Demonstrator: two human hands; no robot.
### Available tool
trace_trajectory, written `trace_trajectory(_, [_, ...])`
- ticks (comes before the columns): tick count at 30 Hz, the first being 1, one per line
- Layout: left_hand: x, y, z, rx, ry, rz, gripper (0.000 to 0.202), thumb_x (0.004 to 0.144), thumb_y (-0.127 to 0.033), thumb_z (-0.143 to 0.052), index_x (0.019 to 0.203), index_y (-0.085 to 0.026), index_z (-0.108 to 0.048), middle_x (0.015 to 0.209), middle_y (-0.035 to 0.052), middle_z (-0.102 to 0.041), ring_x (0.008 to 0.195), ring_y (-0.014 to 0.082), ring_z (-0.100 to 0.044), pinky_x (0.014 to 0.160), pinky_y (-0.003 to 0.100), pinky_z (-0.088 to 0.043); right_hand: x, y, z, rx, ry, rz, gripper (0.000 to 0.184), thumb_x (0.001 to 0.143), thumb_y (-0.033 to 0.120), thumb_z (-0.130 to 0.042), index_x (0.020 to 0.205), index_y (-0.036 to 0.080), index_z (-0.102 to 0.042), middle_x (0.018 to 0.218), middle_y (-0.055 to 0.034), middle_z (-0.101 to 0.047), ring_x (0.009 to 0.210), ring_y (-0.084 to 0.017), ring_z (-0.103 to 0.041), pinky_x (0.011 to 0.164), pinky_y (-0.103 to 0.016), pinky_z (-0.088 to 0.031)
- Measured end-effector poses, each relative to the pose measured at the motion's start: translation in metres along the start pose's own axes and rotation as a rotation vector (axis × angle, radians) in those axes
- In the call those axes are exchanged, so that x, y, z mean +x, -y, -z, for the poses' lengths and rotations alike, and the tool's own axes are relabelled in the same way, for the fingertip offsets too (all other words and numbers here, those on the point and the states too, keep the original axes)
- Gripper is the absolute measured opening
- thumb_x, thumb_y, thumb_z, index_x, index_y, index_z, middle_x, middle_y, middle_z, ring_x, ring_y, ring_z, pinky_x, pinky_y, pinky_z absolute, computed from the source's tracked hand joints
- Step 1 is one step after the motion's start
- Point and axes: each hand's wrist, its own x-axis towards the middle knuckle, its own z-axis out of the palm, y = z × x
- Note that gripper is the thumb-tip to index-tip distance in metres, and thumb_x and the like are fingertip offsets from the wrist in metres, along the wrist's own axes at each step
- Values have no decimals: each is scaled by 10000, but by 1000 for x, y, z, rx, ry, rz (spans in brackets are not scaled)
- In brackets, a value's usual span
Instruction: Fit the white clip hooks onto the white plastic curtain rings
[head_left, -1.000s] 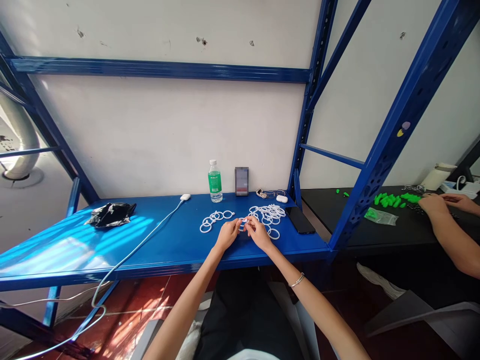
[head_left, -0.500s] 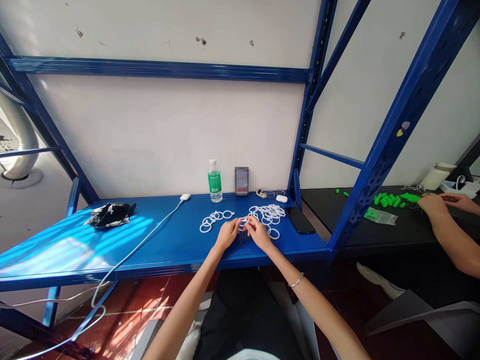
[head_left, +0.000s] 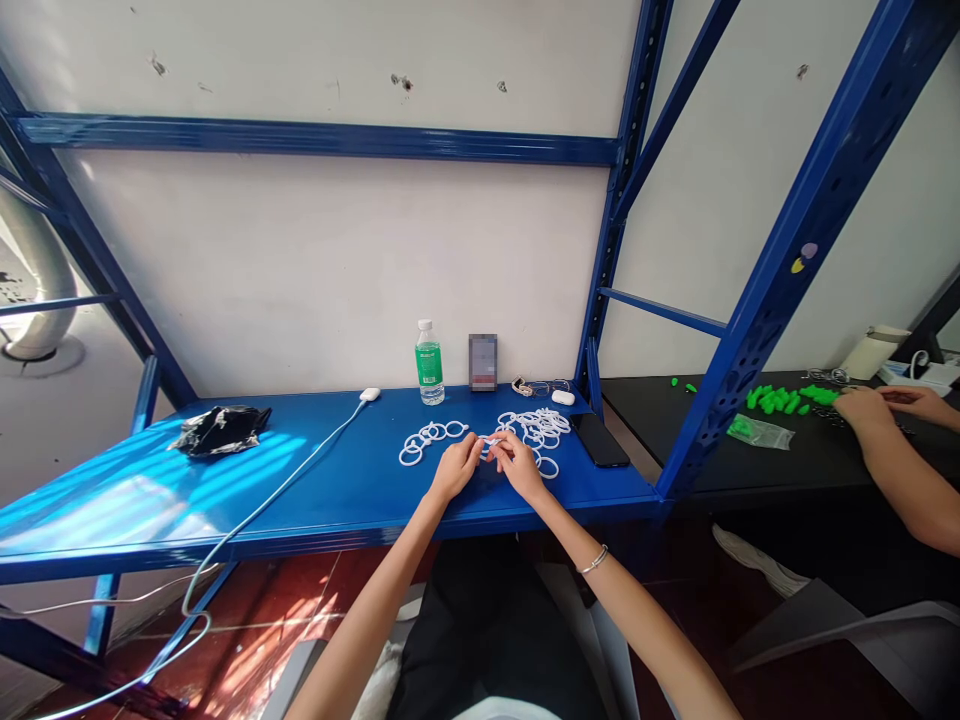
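My left hand [head_left: 455, 466] and my right hand [head_left: 517, 466] meet over the blue shelf top [head_left: 315, 480], fingers pinched together on a white plastic ring [head_left: 489, 441] held between them. Just beyond the right hand lies a loose heap of white rings [head_left: 541, 428]. To the left of my hands a short row of linked white rings [head_left: 429, 438] rests flat on the shelf.
A green-labelled water bottle [head_left: 429, 363], a small upright card [head_left: 483, 362], an earbud case [head_left: 563, 397] and a dark phone [head_left: 600, 440] stand behind and right. A white cable [head_left: 300, 470] crosses left; a black bag [head_left: 221, 428] lies far left. Another person's hands [head_left: 870, 408] work with green parts [head_left: 784, 400] on the black table.
My hands have stayed in place; the fingers shifted slightly on the ring held between them.
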Motion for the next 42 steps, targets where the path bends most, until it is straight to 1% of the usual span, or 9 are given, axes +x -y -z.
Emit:
trace_trajectory(3, [-1, -2, 1, -2, -3, -1, 358, 969, -500, -310, 947, -202, -507, 681, -7, -604, 600, 159, -583, 583, 241, -377, 0, -2, 0, 18, -47, -1, 225, 930, 412, -482, 1005, 212, -550, 717, -8, -658, 497, -129, -558, 532, -254, -451])
trace_trajectory(6, [-2, -4, 0, 3, 10, 0, 374, 937, -518, -388, 1122, -203, -468, 731, -17, -602, 589, 144, -566, 574, 235, -379, 0, -3, 0, 31, -73, -8, 222, 920, 420, -505, 983, 210, -541, 711, -14, -659, 505, -142, -586, 533, -262, -469])
trace_trajectory(10, [-1, -4, -1, 54, 40, -13, 451, 891, -516, -471, 1222, -213, -428, 842, -8, -605, 570, 118, -541, 572, 228, -400, 0, -4, 0, 47, -86, -13, 221, 912, 433, -517, 954, 216, -522, 732, -25, -671, 521, -158, -617, 555, -283, -498])
trace_trajectory(17, [-1, 0, -3, 115, 39, -52, 471, 888, -496, -481, 1268, -219, -446, 896, 11, -611, 599, 119, -544, 590, 227, -425, -1, -3, 0, 29, -95, -7, 242, 903, 470, -516, 923, 230, -495, 757, -34, -681, 564, -181, -644, 581, -315, -530])
trace_trajectory(22, [0, 1, -2, 132, 44, -73, 510, 879, -470, -509, 1325, -228, -451, 916, 16, -627, 592, 111, -540, 609, 224, -434, -2, -1, 0, -28, -104, -1, 213, 888, 435, -538, 865, 232, -479, 734, -31, -670, 563, -186, -634, 556, -309, -511])
trace_trajectory(28, [-1, 1, -1, 152, 46, -103, 476, 882, -445, -505, 1306, -229, -503, 905, 24, -632, 591, 111, -530, 601, 223, -428, -2, 1, 0, -111, -120, 11, 223, 884, 432, -545, 825, 226, -485, 755, -27, -660, 620, -196, -661, 560, -298, -504])
trace_trajectory(33, [-1, 0, -2, 143, 39, -94, 480, 886, -456, -493, 1299, -212, -500, 916, 32, -641, 578, 108, -525, 588, 228, -429, -2, 0, 0, -162, -132, 19, 225, 899, 443, -537, 908, 218, -534, 858, -57, -686, 692, -206, -681, 577, -294, -516])
trace_trajectory(37, [0, -1, -2, 137, 39, -72, 484, 899, -476, -472, 1296, -200, -489, 918, 32, -642, 572, 106, -530, 584, 231, -430, -2, -2, 0, -183, -117, 36, 247, 934, 430, -490, 1031, 221, -577, 849, -53, -690, 690, -200, -678, 598, -291, -517])
trace_trajectory(42, [0, -2, -2, 150, 35, -70, 488, 905, -493, -461, 1299, -205, -481, 924, 30, -639, 581, 107, -553, 597, 234, -438, -1, -3, 0, -199, -112, 57, 288, 956, 429, -441, 1081, 230, -608, 827, -45, -679, 641, -183, -649, 613, -293, -516])
